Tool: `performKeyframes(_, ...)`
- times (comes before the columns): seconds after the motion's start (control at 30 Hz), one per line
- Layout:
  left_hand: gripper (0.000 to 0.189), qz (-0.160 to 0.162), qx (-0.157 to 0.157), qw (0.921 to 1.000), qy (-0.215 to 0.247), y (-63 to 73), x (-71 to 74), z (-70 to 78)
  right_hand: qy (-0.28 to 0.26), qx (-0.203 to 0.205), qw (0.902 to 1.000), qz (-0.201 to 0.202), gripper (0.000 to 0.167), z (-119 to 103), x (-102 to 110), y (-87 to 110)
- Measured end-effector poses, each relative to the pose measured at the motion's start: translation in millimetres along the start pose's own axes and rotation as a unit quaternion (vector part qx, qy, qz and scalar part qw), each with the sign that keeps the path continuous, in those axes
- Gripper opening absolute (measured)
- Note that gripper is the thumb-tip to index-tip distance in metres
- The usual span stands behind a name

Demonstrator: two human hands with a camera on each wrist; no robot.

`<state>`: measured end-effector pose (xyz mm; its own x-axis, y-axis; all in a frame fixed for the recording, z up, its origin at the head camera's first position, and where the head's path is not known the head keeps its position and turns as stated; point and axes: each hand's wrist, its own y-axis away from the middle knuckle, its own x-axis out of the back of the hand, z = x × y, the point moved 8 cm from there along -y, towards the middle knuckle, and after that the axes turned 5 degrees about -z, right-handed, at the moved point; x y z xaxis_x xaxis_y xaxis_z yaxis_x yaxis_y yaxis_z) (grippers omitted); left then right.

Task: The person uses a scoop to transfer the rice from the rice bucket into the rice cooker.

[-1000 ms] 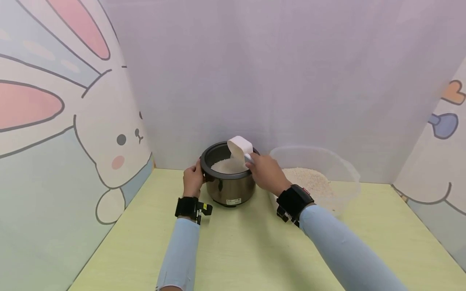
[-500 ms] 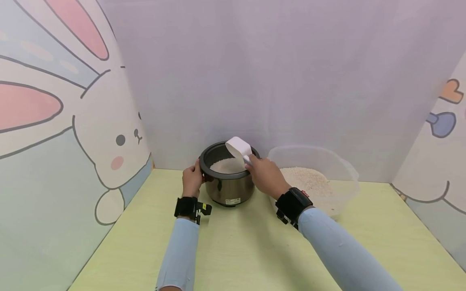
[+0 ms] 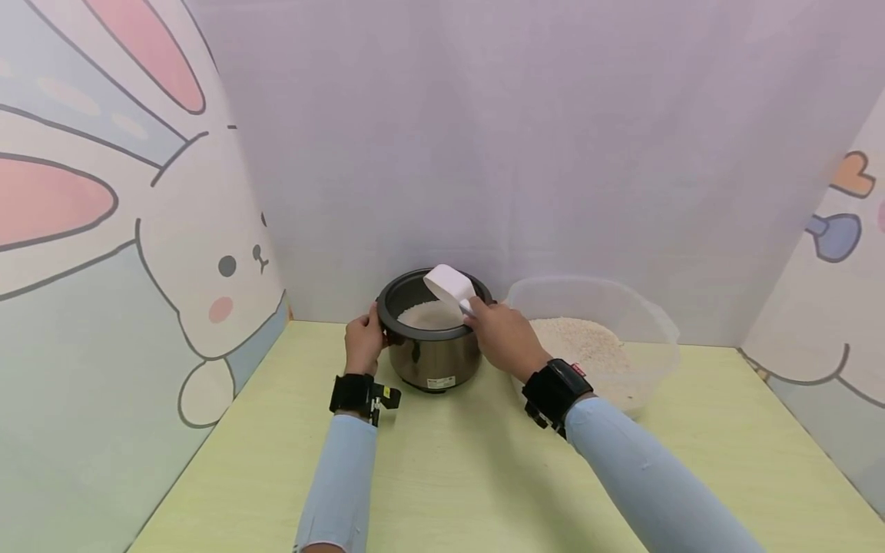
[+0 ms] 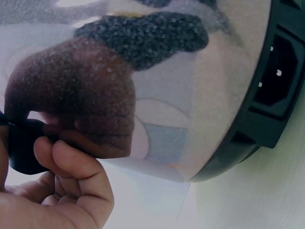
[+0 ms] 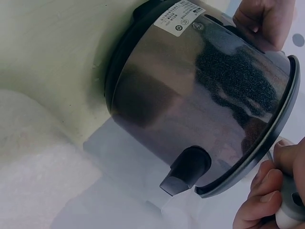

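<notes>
A dark metallic rice cooker [image 3: 434, 361] without a lid stands near the back wall, white rice [image 3: 427, 315] inside its pot. My left hand [image 3: 364, 343] grips the cooker's black side handle [image 4: 24, 148], fingers curled beneath it in the left wrist view. Over the pot's right side is a white scoop [image 3: 451, 284], tipped with its mouth toward the left. Its grey handle [image 3: 467, 307] is held in my right hand [image 3: 507, 338]. The right wrist view shows those fingers around the handle [image 5: 290, 205], beside the cooker's rim; the cup itself is hidden there.
Just right of the cooker, a translucent plastic tub [image 3: 657, 361] holds a mound of rice [image 3: 581, 346]. The cooker's other side handle [image 5: 188, 169] points toward this tub. A power socket [image 4: 279, 71] sits low on the cooker's base. A lilac curtain [image 3: 588, 153] hangs behind.
The scoop has dipped a little and shifted slightly left over the pot, its tilt altered. My left hand stays on the cooker's handle.
</notes>
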<state>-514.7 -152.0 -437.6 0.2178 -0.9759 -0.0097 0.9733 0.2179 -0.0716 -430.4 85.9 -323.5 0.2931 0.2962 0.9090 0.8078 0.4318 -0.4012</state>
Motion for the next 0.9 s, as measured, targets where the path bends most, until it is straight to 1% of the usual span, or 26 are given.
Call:
performKeyframes(0.17, 0.049, 0.002, -0.002, 1.0000, -0.009, 0.1, -0.6, 0.3, -0.017, -0.008, 0.9997, 0.015, 0.030, 10.2, 6.6, 2.3)
performKeyframes(0.33, 0.049, 0.003, 0.000, 0.9999, -0.010, -0.4, 0.1, -0.3, -0.022, -0.031, 0.9986, 0.036, 0.031, 29.3, 20.7, 6.3)
performKeyframes(0.5, 0.049, -0.001, 0.000, 0.9999, -0.013, -0.8, -0.4, -1.0, -0.035, -0.061, 0.9965, 0.045, 0.029, 58.0, 29.4, 18.6)
performKeyframes(0.67, 0.049, -0.003, 0.003, 0.9999, -0.011, 0.0, -0.8, -0.5, -0.037, -0.075, 0.9954, 0.048, 0.024, 86.4, 31.5, 37.1)
performKeyframes(0.8, 0.050, -0.004, 0.005, 0.9999, -0.009, 1.9, -0.9, 1.3, -0.028, -0.098, 0.9942, 0.036, 0.023, 106.3, 31.1, 51.2)
performKeyframes(0.9, 0.051, -0.007, 0.003, 1.0000, -0.005, 2.7, -0.8, 2.4, -0.022, -0.123, 0.9921, 0.011, 0.020, 121.5, 28.3, 59.5)
